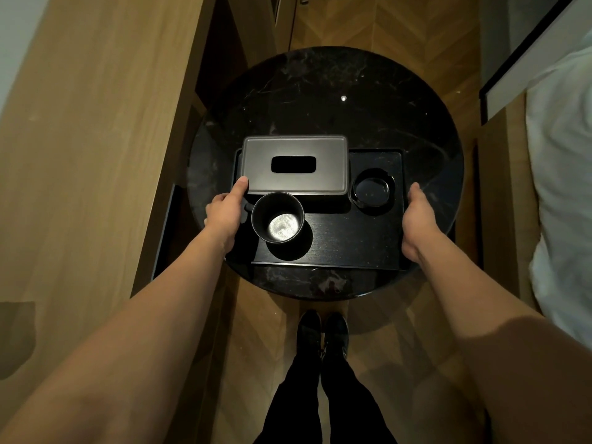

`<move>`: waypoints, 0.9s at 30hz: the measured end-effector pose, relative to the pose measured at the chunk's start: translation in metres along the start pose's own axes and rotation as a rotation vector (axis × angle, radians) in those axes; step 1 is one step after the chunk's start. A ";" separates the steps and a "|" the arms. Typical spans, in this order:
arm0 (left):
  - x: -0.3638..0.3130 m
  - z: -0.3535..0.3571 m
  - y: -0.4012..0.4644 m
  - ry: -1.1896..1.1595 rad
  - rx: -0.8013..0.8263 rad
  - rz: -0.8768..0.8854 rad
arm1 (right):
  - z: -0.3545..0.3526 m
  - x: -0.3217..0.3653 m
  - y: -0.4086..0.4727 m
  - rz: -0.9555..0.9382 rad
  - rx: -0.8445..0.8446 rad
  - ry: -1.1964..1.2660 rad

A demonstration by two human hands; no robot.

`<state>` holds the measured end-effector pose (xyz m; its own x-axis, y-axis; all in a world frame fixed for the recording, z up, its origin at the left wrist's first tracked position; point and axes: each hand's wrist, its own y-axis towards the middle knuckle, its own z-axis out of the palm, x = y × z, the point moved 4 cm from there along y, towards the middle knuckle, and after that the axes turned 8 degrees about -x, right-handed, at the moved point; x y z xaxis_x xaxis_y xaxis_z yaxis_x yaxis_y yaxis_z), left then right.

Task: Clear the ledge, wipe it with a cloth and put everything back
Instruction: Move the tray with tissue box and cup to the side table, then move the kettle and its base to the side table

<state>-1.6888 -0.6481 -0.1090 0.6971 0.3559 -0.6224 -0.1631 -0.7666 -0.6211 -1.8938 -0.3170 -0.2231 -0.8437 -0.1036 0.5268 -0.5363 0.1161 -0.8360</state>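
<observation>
Now I am gripping the tray (pixel 339 248) by its short ends, left hand (pixel 224 213) and right hand (pixel 416 219) fingers clamped, long axis running left-right.

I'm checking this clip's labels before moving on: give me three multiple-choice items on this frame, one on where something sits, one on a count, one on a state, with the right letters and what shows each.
1. Where does the cup stand on the black tray?
A. At its near left, in front of the tissue box
B. At its far right corner
C. Off the tray, on the round table

2. How many things sit on the tray?
A. One
B. Three
C. Five

3. How do the hands meet the tray?
A. Both hang clear above it
B. Only one touches it
C. The left hand and right hand hold its two side edges

Answers: 1 A, the cup sits just nearer than the box; 2 B, box, cup and round black dish; 3 C, one hand at each side edge.
</observation>
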 end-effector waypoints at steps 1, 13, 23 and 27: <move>-0.001 0.000 0.000 0.001 0.000 0.003 | 0.001 0.003 -0.010 0.000 -0.011 -0.001; -0.004 -0.002 0.002 0.064 0.031 0.072 | 0.012 0.037 -0.096 -0.143 -0.108 -0.192; -0.049 -0.062 -0.076 0.368 -0.259 0.690 | 0.043 0.088 -0.233 -1.020 -0.117 -0.726; -0.041 -0.084 -0.102 0.481 -0.387 0.918 | 0.070 0.076 -0.279 -1.250 -0.023 -0.886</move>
<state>-1.6424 -0.6298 0.0198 0.6350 -0.6146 -0.4681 -0.5869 -0.7778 0.2250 -1.8064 -0.4264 0.0394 0.4147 -0.6804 0.6042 -0.8768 -0.4764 0.0653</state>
